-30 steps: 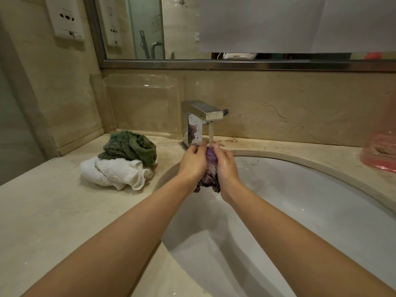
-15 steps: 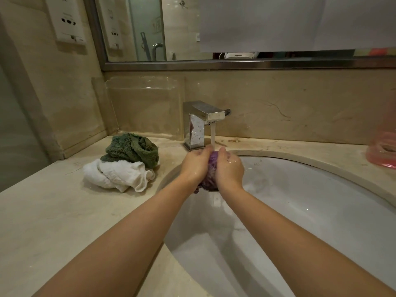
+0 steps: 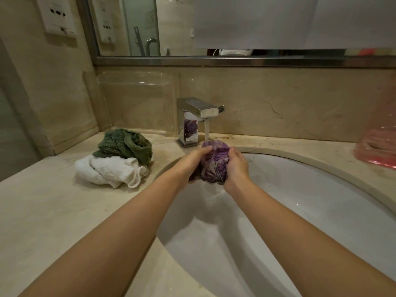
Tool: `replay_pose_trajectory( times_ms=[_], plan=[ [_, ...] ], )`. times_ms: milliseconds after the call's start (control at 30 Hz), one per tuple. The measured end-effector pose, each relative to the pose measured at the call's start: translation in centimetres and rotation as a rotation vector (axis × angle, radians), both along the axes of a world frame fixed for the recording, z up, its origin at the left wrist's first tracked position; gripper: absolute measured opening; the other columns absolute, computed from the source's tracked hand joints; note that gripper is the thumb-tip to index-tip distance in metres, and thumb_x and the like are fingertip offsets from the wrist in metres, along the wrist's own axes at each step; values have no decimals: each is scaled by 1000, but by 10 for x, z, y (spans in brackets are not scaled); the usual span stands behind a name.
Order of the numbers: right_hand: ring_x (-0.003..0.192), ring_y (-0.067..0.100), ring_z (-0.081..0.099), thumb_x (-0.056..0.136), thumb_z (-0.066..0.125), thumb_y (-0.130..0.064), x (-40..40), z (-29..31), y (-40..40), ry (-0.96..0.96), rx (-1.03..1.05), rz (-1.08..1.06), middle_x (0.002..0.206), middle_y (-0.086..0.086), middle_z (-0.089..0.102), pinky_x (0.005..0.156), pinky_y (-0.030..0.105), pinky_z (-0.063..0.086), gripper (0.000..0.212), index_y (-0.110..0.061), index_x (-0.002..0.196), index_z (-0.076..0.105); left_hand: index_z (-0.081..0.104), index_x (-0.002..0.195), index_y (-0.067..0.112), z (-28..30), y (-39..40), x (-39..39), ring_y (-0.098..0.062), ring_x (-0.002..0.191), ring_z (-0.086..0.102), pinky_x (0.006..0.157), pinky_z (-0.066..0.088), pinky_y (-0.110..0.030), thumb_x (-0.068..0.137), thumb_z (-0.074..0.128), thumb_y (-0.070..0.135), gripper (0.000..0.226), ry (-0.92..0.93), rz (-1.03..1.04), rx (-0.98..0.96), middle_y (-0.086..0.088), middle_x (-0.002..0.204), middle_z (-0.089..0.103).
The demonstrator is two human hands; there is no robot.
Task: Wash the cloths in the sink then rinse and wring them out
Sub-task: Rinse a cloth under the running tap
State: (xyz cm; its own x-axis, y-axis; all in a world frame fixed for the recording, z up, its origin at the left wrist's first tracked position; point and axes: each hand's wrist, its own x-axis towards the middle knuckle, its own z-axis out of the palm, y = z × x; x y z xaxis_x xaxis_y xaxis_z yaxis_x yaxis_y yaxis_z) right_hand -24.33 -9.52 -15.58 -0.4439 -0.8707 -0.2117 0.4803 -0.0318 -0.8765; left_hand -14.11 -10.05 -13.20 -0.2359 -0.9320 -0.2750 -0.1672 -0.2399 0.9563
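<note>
A bunched purple cloth point(image 3: 214, 159) sits between both hands over the back of the white sink point(image 3: 310, 211). My left hand point(image 3: 191, 162) holds its left side and my right hand point(image 3: 236, 166) grips its right side. Water runs from the square chrome tap point(image 3: 198, 118) onto the top of the cloth. On the counter to the left lie a crumpled green cloth point(image 3: 126, 144) and, in front of it, a crumpled white cloth point(image 3: 109, 171).
A beige stone counter point(image 3: 53, 211) surrounds the sink. A clear plastic panel point(image 3: 137, 103) leans against the back wall. A pink transparent container point(image 3: 377, 146) stands at the far right. A mirror point(image 3: 235, 26) hangs above.
My hands have spread a little and more of the purple cloth shows between them, its top bulging under the water stream. The cloths on the counter have not moved.
</note>
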Motion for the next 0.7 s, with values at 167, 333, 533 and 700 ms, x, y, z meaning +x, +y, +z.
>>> replay_pose_trajectory(
  times_ms=[167, 333, 533, 700],
  plan=[
    [97, 32, 67, 99, 46, -44, -8, -6, -2, 98, 43, 35, 111, 14, 68, 86, 46, 55, 41, -10, 116, 59, 56, 120, 14, -2, -6, -1, -21, 97, 61, 60, 44, -28, 87, 67, 39, 43, 61, 154, -188, -4, 112, 66],
    [89, 28, 73, 59, 73, -62, -11, -5, 4, 169, -16, 353, 99, 11, 74, 81, 39, 58, 75, -8, 111, 69, 63, 97, 16, 0, -7, -1, -21, 88, 69, 75, 54, -32, 95, 55, 45, 30, 156, 228, -258, -5, 93, 71],
    [99, 33, 69, 87, 67, -31, -13, -11, -2, 77, -63, 338, 110, 15, 71, 85, 45, 56, 44, -7, 124, 60, 67, 99, 6, 3, -11, 5, -29, 90, 68, 86, 54, -40, 100, 42, 45, 46, 335, 386, -113, -12, 93, 72],
    [103, 33, 66, 99, 53, -26, -18, -3, -6, -76, -122, 199, 115, 15, 68, 86, 48, 55, 18, -16, 112, 60, 64, 89, 7, 1, -13, 6, -23, 78, 65, 72, 53, -32, 99, 43, 47, 46, 290, 424, -99, -7, 83, 67]
  ],
)
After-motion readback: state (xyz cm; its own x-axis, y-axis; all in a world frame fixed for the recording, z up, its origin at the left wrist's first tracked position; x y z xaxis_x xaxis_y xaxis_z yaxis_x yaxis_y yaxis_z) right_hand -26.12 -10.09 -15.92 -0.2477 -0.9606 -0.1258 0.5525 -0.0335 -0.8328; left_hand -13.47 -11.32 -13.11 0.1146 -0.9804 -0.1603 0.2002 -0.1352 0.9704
